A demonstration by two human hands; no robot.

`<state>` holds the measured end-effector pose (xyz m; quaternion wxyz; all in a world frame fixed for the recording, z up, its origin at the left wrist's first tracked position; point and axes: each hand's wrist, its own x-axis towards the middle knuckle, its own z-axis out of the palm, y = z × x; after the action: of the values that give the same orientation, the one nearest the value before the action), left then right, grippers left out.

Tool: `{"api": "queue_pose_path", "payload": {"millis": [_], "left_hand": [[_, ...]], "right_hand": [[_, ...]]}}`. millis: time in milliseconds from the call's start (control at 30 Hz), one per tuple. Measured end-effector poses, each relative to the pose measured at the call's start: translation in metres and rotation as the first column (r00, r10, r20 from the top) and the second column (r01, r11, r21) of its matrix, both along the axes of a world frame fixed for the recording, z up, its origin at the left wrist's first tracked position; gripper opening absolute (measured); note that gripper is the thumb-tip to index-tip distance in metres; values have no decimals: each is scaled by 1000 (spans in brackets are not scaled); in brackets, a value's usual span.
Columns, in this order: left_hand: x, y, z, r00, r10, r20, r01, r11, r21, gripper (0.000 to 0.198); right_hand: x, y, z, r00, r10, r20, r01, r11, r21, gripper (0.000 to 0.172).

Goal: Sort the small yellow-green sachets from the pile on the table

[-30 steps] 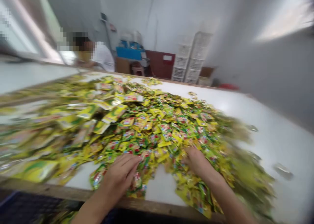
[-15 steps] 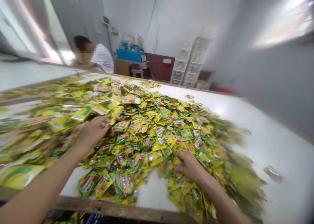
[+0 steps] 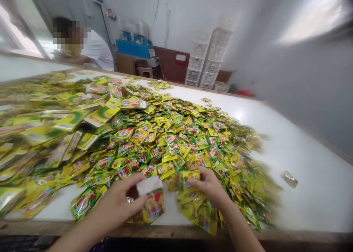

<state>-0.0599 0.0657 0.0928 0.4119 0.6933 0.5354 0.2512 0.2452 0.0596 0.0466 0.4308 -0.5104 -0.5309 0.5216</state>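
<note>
A big heap of small yellow-green sachets [image 3: 171, 134] covers a white table [image 3: 303, 163]. My left hand [image 3: 118, 204] is near the front edge, fingers closed on a stack of sachets [image 3: 153, 200] held upright. My right hand [image 3: 209, 185] rests on the heap just to the right, fingers curled on a few sachets [image 3: 190, 176]. Larger yellow packets [image 3: 99, 114] lie on the heap's left side.
Another person in a white shirt [image 3: 93, 53] sits at the far left end. White stacked crates [image 3: 209, 60], a blue box [image 3: 132, 48] and a stool stand by the back wall. A lone silver sachet [image 3: 289, 178] lies at right. Wooden rim [image 3: 171, 231] runs along the front.
My left hand came back from the larger packets at mid-left to the front edge and now grips a stack of sachets. My right hand stayed on the heap. The view shifted slightly right.
</note>
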Motion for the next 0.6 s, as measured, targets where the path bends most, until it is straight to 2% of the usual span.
{"api": "queue_pose_path", "payload": {"millis": [67, 133, 200, 267, 300, 367, 467, 533, 600], "left_hand": [[39, -3, -16, 985, -82, 153, 96, 992, -87, 23], [62, -3, -30, 940, -56, 337, 123, 976, -180, 28], [71, -5, -41, 900, 21, 436, 107, 958, -268, 39], [71, -8, -48, 883, 84, 462, 73, 948, -311, 42], [70, -11, -50, 877, 102, 469, 59, 947, -317, 40], [69, -16, -52, 857, 108, 503, 63, 948, -311, 35], [75, -23, -50, 825, 97, 557, 64, 963, -263, 32], [81, -31, -43, 830, 107, 548, 28, 972, -233, 33], [83, -44, -32, 857, 141, 496, -27, 973, -231, 29]], "right_hand": [[-7, -2, 7, 991, -61, -118, 66, 997, 33, 27], [-17, -7, 16, 984, -117, -135, 132, 985, 110, 26], [-28, -13, 23, 990, -140, -4, 137, 958, 250, 23], [-38, -18, 29, 959, -144, 244, 30, 908, 418, 20], [-42, -20, 32, 916, -143, 376, -53, 885, 463, 20], [-45, -23, 40, 796, -126, 592, -199, 869, 453, 22], [-46, -25, 52, 631, -69, 773, -306, 893, 330, 24], [-47, -30, 56, 574, 13, 819, -394, 881, 263, 27], [-52, -35, 51, 589, 70, 805, -472, 838, 272, 28]]}}
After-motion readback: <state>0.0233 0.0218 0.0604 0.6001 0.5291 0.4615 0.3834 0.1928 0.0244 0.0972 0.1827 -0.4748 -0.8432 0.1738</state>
